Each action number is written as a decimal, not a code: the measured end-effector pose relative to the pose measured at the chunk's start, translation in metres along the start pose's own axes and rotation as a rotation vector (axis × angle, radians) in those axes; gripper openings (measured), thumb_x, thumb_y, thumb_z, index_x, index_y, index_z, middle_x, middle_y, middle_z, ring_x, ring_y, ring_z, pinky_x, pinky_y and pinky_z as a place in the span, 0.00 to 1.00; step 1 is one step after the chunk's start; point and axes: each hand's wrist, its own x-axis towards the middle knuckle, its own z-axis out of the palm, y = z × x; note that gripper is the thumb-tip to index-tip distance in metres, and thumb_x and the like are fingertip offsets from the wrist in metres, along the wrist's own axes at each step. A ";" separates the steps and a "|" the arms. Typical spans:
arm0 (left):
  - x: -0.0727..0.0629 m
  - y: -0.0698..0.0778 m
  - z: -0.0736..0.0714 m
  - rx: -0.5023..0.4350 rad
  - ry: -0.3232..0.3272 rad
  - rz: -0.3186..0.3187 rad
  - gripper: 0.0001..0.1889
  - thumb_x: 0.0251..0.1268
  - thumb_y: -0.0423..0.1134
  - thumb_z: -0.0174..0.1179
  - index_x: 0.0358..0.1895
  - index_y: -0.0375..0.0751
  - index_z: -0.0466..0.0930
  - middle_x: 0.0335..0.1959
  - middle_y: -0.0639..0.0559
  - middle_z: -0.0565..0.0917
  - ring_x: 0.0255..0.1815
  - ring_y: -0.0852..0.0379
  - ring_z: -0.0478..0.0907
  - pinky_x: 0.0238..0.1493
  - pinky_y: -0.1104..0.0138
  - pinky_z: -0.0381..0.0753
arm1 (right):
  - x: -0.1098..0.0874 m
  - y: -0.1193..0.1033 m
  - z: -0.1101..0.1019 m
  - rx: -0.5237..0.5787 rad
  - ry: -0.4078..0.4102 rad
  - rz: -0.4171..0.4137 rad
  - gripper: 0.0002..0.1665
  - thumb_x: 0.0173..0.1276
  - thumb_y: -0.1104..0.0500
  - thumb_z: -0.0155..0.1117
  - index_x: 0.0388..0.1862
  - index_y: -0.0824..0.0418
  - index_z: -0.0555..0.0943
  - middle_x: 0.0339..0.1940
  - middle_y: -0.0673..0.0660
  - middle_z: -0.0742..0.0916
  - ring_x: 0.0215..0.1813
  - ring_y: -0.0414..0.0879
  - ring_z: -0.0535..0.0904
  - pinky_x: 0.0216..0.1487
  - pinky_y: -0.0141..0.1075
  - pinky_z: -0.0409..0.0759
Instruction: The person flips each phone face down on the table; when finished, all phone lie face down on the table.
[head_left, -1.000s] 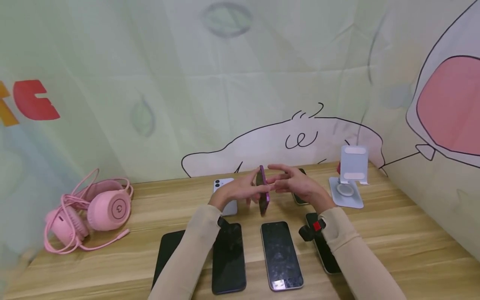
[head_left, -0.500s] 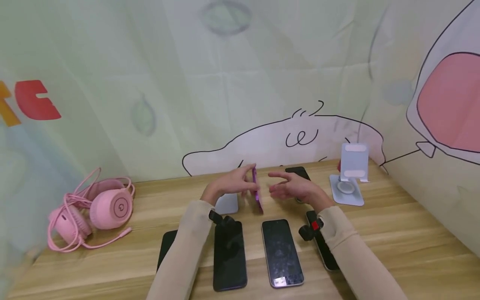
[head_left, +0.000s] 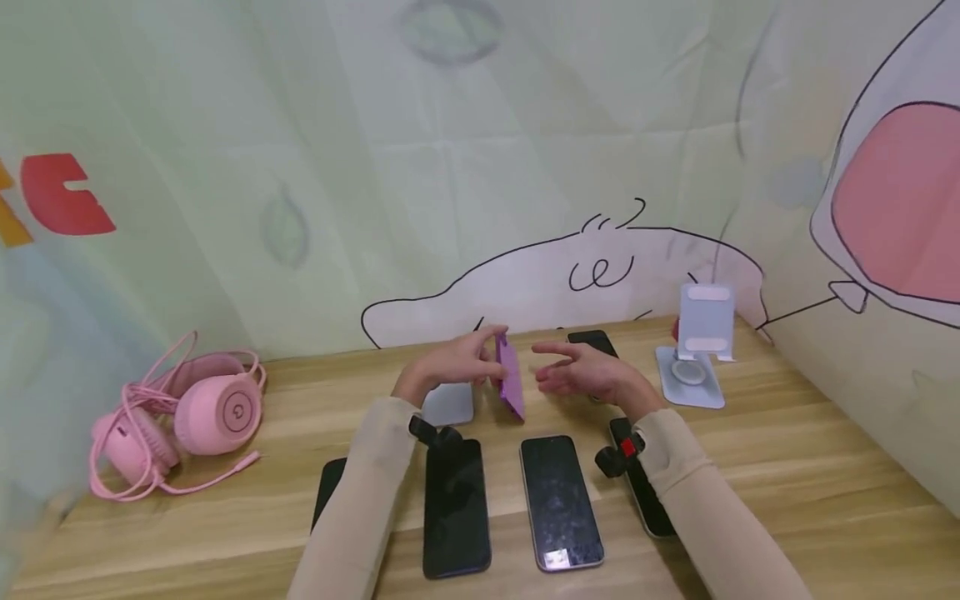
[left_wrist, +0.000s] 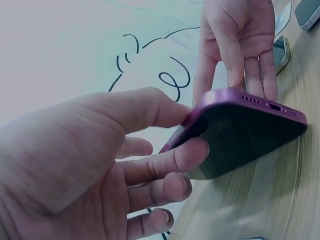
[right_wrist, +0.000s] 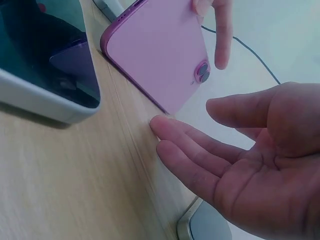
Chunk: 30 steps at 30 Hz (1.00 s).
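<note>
A pinkish-purple smartphone [head_left: 511, 379] stands tilted on edge above the table's far middle. My left hand [head_left: 457, 360] pinches one long edge between thumb and finger. In the left wrist view the dark screen of the smartphone [left_wrist: 250, 135] faces my left fingers, with its charging port on the near end. Its plain back and two-lens camera show in the right wrist view [right_wrist: 155, 50]. Just right of it, my right hand [head_left: 588, 371] hovers with relaxed fingers, apart from the phone and holding nothing. A pale phone [head_left: 448, 406] lies partly hidden beneath my left hand.
Dark-screened phones lie nearer me: a left one [head_left: 330, 483], two middle ones [head_left: 457, 508] [head_left: 561, 504] and one under my right wrist [head_left: 648, 492]. Another phone [head_left: 594, 340] lies behind my right hand. Pink headphones [head_left: 217, 412] sit left; a folding stand [head_left: 707, 321] stands right.
My left hand has moved left with the purple smartphone and turned it, so its back now shows. My right fingers, close against it before, are now apart from it.
</note>
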 end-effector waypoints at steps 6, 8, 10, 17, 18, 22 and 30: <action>-0.001 -0.014 0.015 -0.004 -0.052 -0.014 0.41 0.67 0.42 0.62 0.79 0.41 0.51 0.30 0.44 0.80 0.26 0.51 0.74 0.33 0.64 0.68 | -0.003 0.014 0.004 0.005 -0.007 0.034 0.32 0.75 0.70 0.49 0.77 0.62 0.63 0.64 0.70 0.79 0.58 0.57 0.82 0.61 0.48 0.77; 0.002 -0.014 0.015 0.005 -0.058 -0.001 0.41 0.66 0.41 0.62 0.79 0.39 0.51 0.30 0.44 0.80 0.25 0.51 0.73 0.33 0.64 0.69 | -0.002 0.013 0.002 -0.017 0.018 0.031 0.31 0.75 0.69 0.51 0.76 0.62 0.65 0.63 0.68 0.80 0.57 0.55 0.83 0.59 0.47 0.78; 0.005 -0.013 0.014 0.014 -0.066 0.002 0.40 0.66 0.39 0.62 0.78 0.38 0.52 0.31 0.44 0.80 0.25 0.52 0.73 0.33 0.65 0.70 | -0.001 0.009 0.001 -0.056 0.031 0.026 0.30 0.75 0.68 0.51 0.75 0.61 0.67 0.63 0.66 0.80 0.56 0.54 0.83 0.58 0.46 0.78; 0.018 -0.011 0.023 0.060 -0.085 -0.026 0.39 0.67 0.41 0.63 0.78 0.40 0.54 0.30 0.49 0.78 0.25 0.55 0.71 0.30 0.66 0.68 | -0.006 0.004 -0.008 -0.130 0.052 0.018 0.28 0.75 0.68 0.52 0.73 0.62 0.70 0.66 0.67 0.78 0.57 0.55 0.82 0.61 0.49 0.77; 0.019 -0.009 0.024 0.068 -0.082 -0.028 0.40 0.68 0.42 0.63 0.79 0.40 0.53 0.30 0.49 0.77 0.25 0.56 0.71 0.30 0.66 0.68 | -0.006 0.003 -0.009 -0.137 0.057 0.018 0.28 0.75 0.67 0.52 0.73 0.62 0.70 0.66 0.67 0.78 0.57 0.54 0.82 0.60 0.48 0.77; 0.023 -0.007 0.027 0.144 -0.069 -0.030 0.43 0.68 0.46 0.64 0.80 0.40 0.51 0.29 0.50 0.73 0.27 0.56 0.69 0.31 0.65 0.66 | -0.006 -0.002 -0.013 -0.160 0.056 0.015 0.28 0.75 0.67 0.52 0.73 0.61 0.70 0.66 0.66 0.78 0.57 0.54 0.82 0.58 0.47 0.78; 0.024 -0.005 0.031 0.244 -0.061 -0.050 0.43 0.66 0.50 0.66 0.79 0.44 0.54 0.41 0.46 0.74 0.47 0.51 0.72 0.49 0.58 0.69 | -0.002 -0.003 -0.015 -0.150 0.065 0.028 0.28 0.75 0.68 0.52 0.73 0.61 0.70 0.68 0.66 0.77 0.58 0.54 0.82 0.58 0.45 0.78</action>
